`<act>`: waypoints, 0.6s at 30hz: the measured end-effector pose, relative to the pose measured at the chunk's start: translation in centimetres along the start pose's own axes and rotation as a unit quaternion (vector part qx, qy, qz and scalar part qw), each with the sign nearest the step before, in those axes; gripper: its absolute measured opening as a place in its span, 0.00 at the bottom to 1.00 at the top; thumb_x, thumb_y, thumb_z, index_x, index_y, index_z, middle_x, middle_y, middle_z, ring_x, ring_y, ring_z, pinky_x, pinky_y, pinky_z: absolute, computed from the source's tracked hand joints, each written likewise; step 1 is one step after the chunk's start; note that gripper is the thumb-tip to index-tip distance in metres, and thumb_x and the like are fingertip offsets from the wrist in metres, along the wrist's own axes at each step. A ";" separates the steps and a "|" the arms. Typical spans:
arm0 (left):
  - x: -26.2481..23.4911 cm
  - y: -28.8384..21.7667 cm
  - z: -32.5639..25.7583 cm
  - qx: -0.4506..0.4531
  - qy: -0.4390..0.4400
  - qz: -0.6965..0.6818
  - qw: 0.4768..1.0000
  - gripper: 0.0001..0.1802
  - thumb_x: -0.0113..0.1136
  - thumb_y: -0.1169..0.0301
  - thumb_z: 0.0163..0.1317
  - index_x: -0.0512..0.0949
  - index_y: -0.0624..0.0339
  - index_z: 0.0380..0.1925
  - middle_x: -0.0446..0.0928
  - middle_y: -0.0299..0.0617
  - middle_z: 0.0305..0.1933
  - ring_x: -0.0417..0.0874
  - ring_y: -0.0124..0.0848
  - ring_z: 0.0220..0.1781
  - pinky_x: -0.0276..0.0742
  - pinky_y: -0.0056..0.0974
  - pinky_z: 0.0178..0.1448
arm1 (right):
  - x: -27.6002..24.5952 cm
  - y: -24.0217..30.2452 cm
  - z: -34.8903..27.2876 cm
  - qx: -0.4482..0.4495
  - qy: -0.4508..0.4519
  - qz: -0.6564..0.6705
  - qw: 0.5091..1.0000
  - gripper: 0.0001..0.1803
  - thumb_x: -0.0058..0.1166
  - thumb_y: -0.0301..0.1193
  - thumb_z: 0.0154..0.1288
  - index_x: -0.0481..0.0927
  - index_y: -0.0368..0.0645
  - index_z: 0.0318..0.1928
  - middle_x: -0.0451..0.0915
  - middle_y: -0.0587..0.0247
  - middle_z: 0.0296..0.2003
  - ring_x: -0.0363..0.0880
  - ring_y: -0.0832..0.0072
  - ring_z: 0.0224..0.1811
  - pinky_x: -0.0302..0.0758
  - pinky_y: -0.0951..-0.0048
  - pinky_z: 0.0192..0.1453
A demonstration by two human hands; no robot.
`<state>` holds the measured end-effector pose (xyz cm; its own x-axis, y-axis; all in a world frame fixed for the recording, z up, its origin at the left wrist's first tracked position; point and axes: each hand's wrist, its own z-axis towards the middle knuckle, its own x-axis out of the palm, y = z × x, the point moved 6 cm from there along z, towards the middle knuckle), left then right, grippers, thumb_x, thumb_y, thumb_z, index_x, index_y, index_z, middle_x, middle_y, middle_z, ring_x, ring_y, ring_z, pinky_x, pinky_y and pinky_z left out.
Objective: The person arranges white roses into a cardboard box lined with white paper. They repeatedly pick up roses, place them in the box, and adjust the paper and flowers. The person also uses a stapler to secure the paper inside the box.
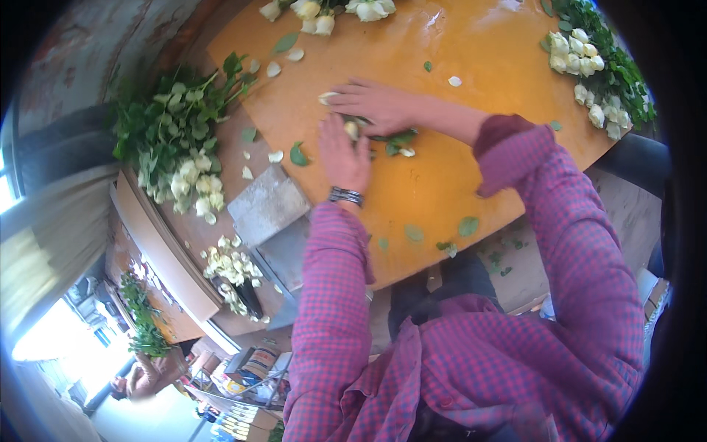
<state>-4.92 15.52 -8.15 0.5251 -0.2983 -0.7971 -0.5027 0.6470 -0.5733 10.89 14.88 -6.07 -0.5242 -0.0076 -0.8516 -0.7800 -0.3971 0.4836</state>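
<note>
On the orange tabletop (420,184), my left hand (344,151) lies with fingers stretched out, a dark band around its wrist. My right hand (379,108) rests just beyond it, flat, its fingers pointing left. Between and beside the two palms are loose green leaves (400,138) and a pale yellow petal or small bud (351,130), partly covered by the hands. A white petal (327,97) touches the tips of my right fingers. Neither hand grips anything that I can see.
White roses with leafy stems (173,129) lie at the left, with more roses (578,53) at the far right and others (315,16) at the far edge. Grey blocks (269,205) and a dark container of petals (234,269) stand at left. Another person (155,372) appears lower left.
</note>
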 end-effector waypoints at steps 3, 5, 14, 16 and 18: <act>2.7 -7.5 -9.4 -0.039 0.015 0.013 0.999 0.44 0.58 0.55 0.75 0.55 0.71 0.81 0.54 0.65 0.86 0.51 0.63 0.88 0.46 0.62 0.88 | 0.2 6.1 -9.7 0.011 -0.004 0.001 1.000 0.35 0.60 0.40 0.66 0.75 0.42 0.72 0.68 0.51 0.78 0.59 0.51 0.85 0.52 0.41 0.87; 3.4 -13.9 -17.0 -0.025 0.052 -0.076 0.995 0.48 0.60 0.57 0.72 0.51 0.76 0.81 0.48 0.69 0.86 0.45 0.64 0.89 0.43 0.62 0.89 | 0.6 11.9 -17.4 0.054 0.035 -0.012 0.998 0.35 0.62 0.39 0.64 0.77 0.42 0.70 0.68 0.49 0.78 0.58 0.50 0.85 0.51 0.38 0.87; -5.5 -14.2 -35.7 0.001 0.444 -0.253 0.859 0.39 0.64 0.57 0.71 0.66 0.62 0.78 0.66 0.60 0.80 0.68 0.54 0.81 0.65 0.54 0.82 | 4.7 35.5 -37.1 0.281 0.101 0.020 0.954 0.37 0.70 0.32 0.52 0.80 0.45 0.66 0.76 0.51 0.70 0.66 0.46 0.79 0.54 0.34 0.85; -11.6 -11.5 -36.1 0.019 0.396 -0.272 0.877 0.39 0.66 0.59 0.72 0.65 0.60 0.79 0.70 0.58 0.77 0.73 0.49 0.78 0.72 0.50 0.78 | 7.6 35.0 -37.6 0.374 0.033 0.051 0.925 0.29 0.68 0.23 0.52 0.86 0.42 0.59 0.85 0.55 0.59 0.78 0.51 0.67 0.70 0.44 0.77; -17.4 -8.9 -37.6 -0.062 0.431 -0.368 0.822 0.38 0.66 0.65 0.73 0.65 0.58 0.80 0.76 0.52 0.70 0.80 0.40 0.71 0.79 0.43 0.72 | 10.9 33.2 -39.1 0.541 -0.056 0.198 0.816 0.18 0.66 0.24 0.60 0.89 0.39 0.52 0.90 0.54 0.43 0.88 0.56 0.47 0.82 0.57 0.56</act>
<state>-35.39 -11.41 3.74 0.0643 -0.9974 -0.0333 -0.3616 0.0079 -0.9323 -7.39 -34.30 -7.23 -0.7886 0.1686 -0.5914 -0.3563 0.6586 0.6628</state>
